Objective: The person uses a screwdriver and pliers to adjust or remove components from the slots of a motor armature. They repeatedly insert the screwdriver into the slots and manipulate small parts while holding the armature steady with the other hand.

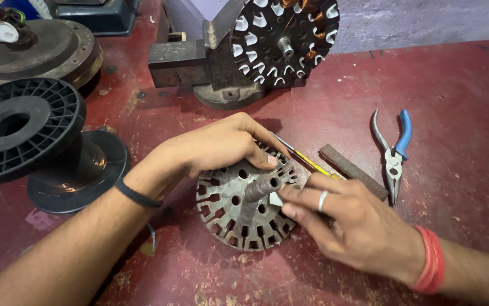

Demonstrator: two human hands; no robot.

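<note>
Forearms enter from the lower left and lower right, meeting over a bare stator core (pixel 239 212), a grey slotted disc with a central shaft, lying flat on the red bench (pixel 460 79) at centre. Left hand (pixel 222 144): draped over the core's upper rim, fingers curled down, thumb pressed on the slots; black band at the wrist. Right hand (pixel 341 218): fingers pinched shut on a small white slip (pixel 276 199) at the core's right edge, just beside the shaft (ring on one finger, red bands at the wrist). Yellow screwdriver (pixel 304 158): lying just behind the right hand, tip toward the core. Dark flat bar (pixel 351 170): beside the screwdriver. Blue-handled pliers (pixel 394 150): farther right, apart from the hands. Black spool (pixel 26 127): left of the core, tipped on its side. Wound stator (pixel 284 39): upright at the rear, clamped in a vise (pixel 199 68).
</note>
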